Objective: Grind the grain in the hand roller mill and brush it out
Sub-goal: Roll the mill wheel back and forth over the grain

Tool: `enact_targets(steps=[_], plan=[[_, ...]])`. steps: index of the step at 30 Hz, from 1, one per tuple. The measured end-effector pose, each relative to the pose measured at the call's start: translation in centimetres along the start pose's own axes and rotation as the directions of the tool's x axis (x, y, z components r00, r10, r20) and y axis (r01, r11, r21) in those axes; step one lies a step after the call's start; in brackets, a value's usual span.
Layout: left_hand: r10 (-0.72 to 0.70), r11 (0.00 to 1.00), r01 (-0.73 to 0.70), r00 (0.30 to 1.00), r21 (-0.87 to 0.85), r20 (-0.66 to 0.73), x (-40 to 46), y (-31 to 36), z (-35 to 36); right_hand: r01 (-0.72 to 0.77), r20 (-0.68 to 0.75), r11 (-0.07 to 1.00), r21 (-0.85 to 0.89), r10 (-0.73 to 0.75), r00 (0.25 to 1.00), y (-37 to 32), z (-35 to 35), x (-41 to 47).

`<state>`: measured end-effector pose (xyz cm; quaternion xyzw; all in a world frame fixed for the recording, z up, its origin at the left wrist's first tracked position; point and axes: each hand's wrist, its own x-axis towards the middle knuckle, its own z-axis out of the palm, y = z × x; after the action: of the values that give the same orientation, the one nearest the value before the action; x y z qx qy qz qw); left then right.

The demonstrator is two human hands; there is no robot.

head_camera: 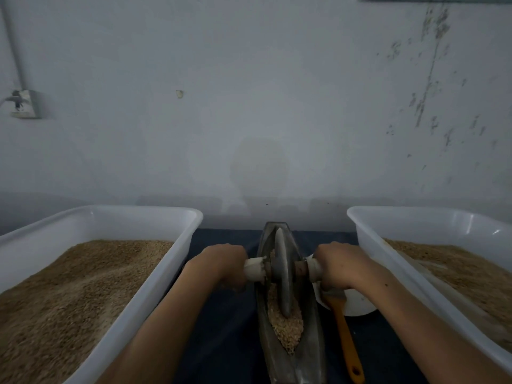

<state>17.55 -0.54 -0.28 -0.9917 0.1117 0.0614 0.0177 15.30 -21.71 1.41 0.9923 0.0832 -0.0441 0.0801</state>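
In the lower middle of the frame we see the hand roller mill: a long, narrow, boat-shaped trough of grey metal, pointed at both ends, which lies on a dark blue cloth. A thin grey wheel stands upright in the trough, on an axle with a pale handle at each side. Our left hand is curled around the left handle, and our right hand is curled around the right handle, both closed tight. Under the wheel and toward the near end lies the grain, light brown and coarse. Just at the right of the trough lies a brush with an orange handle, its head on a white bowl. At the left stands a white tub and at the right another white tub; both hold brown grain.
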Motion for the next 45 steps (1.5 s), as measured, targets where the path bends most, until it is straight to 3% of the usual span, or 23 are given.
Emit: enact_targets(steps=[4, 11, 15, 21, 24, 27, 30, 36, 41, 45], plan=[[-0.007, 0.999, 0.011, 0.995, 0.037, -0.103, 0.1, 0.2, 0.1, -0.024, -0.073, 1.000, -0.005, 0.024, 0.997, 0.0, 0.4, 0.2], [-0.059, 0.995, 0.082, 0.936, 0.054, -0.348, 0.5, 0.7, 1.0, -0.058, -0.444, 0.998, 0.016, 0.059, 0.894, -0.5, 2.3, 0.8], [-0.042, 0.995, 0.072, 0.938, 0.073, -0.344, 0.6, 0.6, 1.0, -0.058, -0.394, 0.998, 0.009, 0.057, 0.917, -0.3, 1.9, 0.8], [0.012, 0.999, -0.009, 0.995, 0.031, -0.103, 0.3, -0.1, 0.3, -0.023, -0.162, 1.000, -0.015, 0.020, 0.987, 0.1, 0.9, 0.7], [0.014, 1.000, -0.014, 0.999, 0.017, -0.052, 0.2, -0.2, 0.3, 0.007, -0.081, 1.000, -0.024, -0.009, 0.997, 0.2, 0.5, 0.5], [0.001, 1.000, 0.001, 0.998, 0.021, -0.071, 0.3, -0.1, 0.3, 0.005, -0.111, 1.000, -0.023, -0.008, 0.994, 0.2, 0.6, 0.5], [-0.014, 0.998, 0.024, 0.984, 0.053, -0.176, 0.3, 0.1, 0.5, -0.022, -0.235, 1.000, 0.001, 0.021, 0.972, 0.2, 1.3, 0.8], [-0.050, 0.996, 0.078, 0.908, 0.050, -0.417, 0.2, 1.0, 1.1, -0.017, -0.523, 0.999, 0.046, 0.038, 0.851, 0.0, 3.2, 1.6], [-0.019, 0.993, 0.061, 0.920, 0.097, -0.392, 0.3, 0.8, 0.8, 0.005, -0.449, 0.999, 0.052, 0.019, 0.893, 0.4, 2.7, 1.3], [0.000, 0.997, 0.012, 0.986, 0.071, -0.168, 0.3, 0.1, 0.4, 0.002, -0.225, 1.000, -0.007, -0.003, 0.974, 0.3, 1.1, 0.8]])
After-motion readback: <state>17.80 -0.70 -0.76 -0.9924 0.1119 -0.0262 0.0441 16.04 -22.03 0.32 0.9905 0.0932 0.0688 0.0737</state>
